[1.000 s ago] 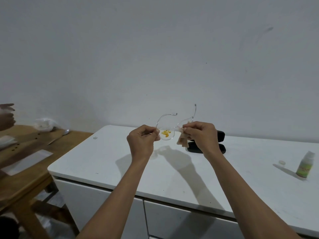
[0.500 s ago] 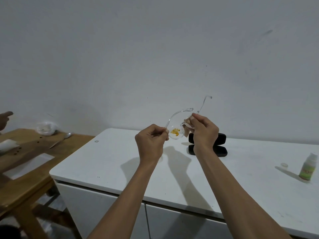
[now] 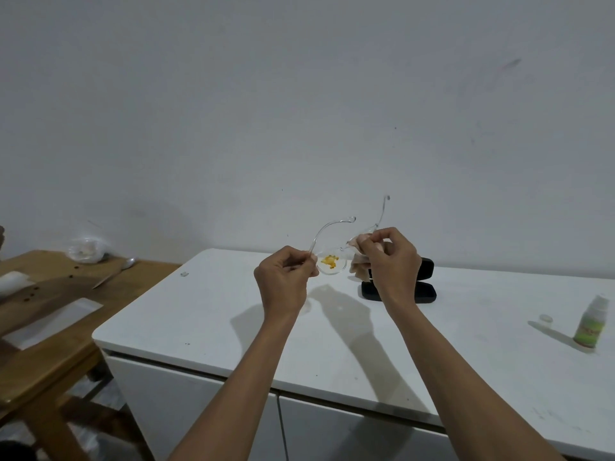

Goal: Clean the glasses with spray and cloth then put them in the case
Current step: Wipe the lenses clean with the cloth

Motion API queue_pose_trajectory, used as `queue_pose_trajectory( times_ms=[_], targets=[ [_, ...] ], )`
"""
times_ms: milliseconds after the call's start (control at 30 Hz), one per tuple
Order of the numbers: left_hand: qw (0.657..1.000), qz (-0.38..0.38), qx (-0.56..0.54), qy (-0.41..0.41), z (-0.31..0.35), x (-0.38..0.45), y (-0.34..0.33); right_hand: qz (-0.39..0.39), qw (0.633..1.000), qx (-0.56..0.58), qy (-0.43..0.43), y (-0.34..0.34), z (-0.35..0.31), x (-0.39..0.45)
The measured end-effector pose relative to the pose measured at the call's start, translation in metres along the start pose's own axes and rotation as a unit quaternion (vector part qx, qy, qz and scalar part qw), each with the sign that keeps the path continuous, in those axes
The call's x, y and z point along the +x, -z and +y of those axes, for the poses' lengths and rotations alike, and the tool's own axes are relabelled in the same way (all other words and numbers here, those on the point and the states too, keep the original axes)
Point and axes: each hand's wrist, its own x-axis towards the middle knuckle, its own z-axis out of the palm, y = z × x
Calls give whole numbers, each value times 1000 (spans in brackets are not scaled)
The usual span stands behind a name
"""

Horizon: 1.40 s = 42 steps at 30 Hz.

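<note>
Head view: white cabinet top (image 3: 206,314), grey wall (image 3: 299,111), possibly scuffed.

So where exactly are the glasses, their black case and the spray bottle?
glasses (image 3: 330,264): head view, on the clear lens with the yellow smear.
black case (image 3: 424,292): head view, on the lower half, right of the wrist.
spray bottle (image 3: 590,329): head view, on its green label.

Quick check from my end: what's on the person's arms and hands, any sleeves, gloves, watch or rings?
Nothing visible. Both forearms are bare up to the frame's lower edge, with no sleeves in view. The left hand and right hand wear no gloves, and no watch, bracelet or ring shows on either wrist or on the visible fingers.
</note>
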Motion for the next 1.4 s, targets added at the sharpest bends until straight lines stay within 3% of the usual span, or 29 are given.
queue_pose_trajectory(
  times_ms=[133,400,700,867,1167,1400],
  targets=[
    [1000,-11,-3,-8,1,0,0,23,1000,-3,-10,0,2,3],
    [1000,-9,-21,-18,6,-4,-9,50,989,120,-68,-11,-3,7],
    [998,-26,-46,30,0,0,-1,-58,997,-16,-56,12,10,10],
    [998,-40,-39,26,-4,-2,1,-29,998,-41,-49,21,10,14],
    [998,-52,-15,-38,2,-14,-20,61,968,193,-149,0,8,14],
    [999,-34,-12,-7,-2,-4,-10,-68,986,86,-123,15,14,12]
  ],
)
